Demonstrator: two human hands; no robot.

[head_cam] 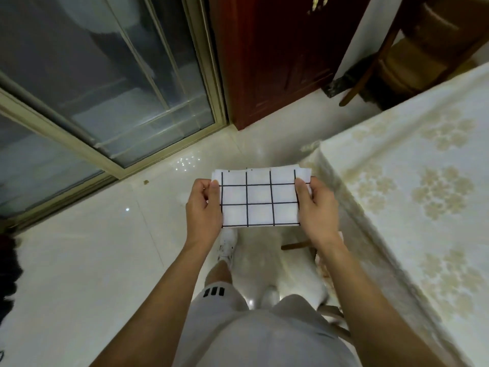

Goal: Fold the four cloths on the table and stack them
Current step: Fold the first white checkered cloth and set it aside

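- Your left hand (203, 205) pinches the left edge of the folded cloth (260, 198), thumb on top and fingers curled underneath.
- Your right hand (316, 205) grips the right edge the same way, thumb lying along the top face, the other fingers hidden below the cloth.
- The cloth is a white piece with a black grid, folded into a flat rectangle. Layered edges show at its far side, so it looks to be folded several times over.
- You hold it level in the air, above the floor (105, 260) and just left of the table (423, 207), not touching the table.
- Judgement: the folding of this cloth seems done or nearly done. You are at the carrying step, between the fold and the stack.
- No other cloths and no stack show on the visible part of the table, so you cannot tell from here how many are finished.
- The next move calls for swinging the cloth right, over the table edge, and lowering it flat with both hands level, so the layers do not slip apart as you let go.
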